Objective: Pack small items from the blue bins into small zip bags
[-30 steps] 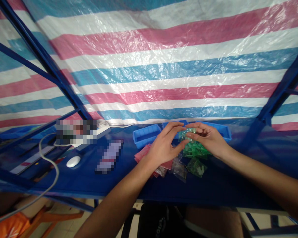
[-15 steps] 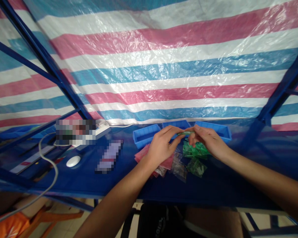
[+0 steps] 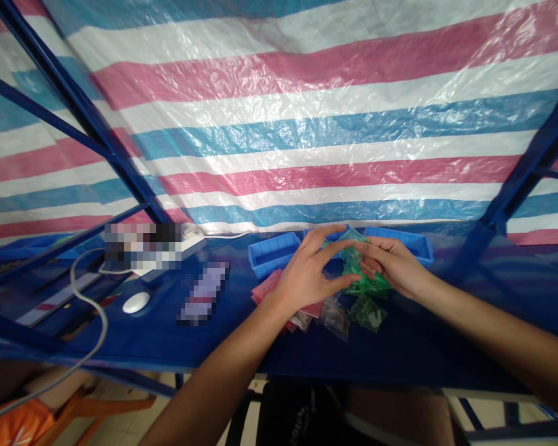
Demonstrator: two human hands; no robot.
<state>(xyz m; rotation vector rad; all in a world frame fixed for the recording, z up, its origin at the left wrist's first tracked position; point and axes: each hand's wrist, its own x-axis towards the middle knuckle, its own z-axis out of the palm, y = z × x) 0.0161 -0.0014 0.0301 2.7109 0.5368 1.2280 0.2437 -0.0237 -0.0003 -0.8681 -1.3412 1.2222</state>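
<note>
My right hand point(image 3: 390, 263) pinches a small green plastic bag point(image 3: 350, 237) by its right side, above the pile. My left hand point(image 3: 314, 266) is at the bag's left, thumb and fingers spread apart, fingertips close to it. Below lie more green bags point(image 3: 369, 285) and a green-tinted bag with small parts point(image 3: 368, 313). Clear bags point(image 3: 335, 317) rest in the middle, and pink bags point(image 3: 266, 286) lie partly under my left hand and wrist.
Three blue bins, the left one point(image 3: 273, 254) and the right one point(image 3: 421, 246) showing best, stand behind my hands. Leftward are a blurred-out flat object point(image 3: 205, 294), a white mouse point(image 3: 136, 302) and a cable point(image 3: 103, 328). A striped sheet point(image 3: 307, 142) hangs behind.
The green bag, edge-on between both hands before, now shows its flat face upright. My left thumb has moved down, away from its fingers, and the left hand has opened.
</note>
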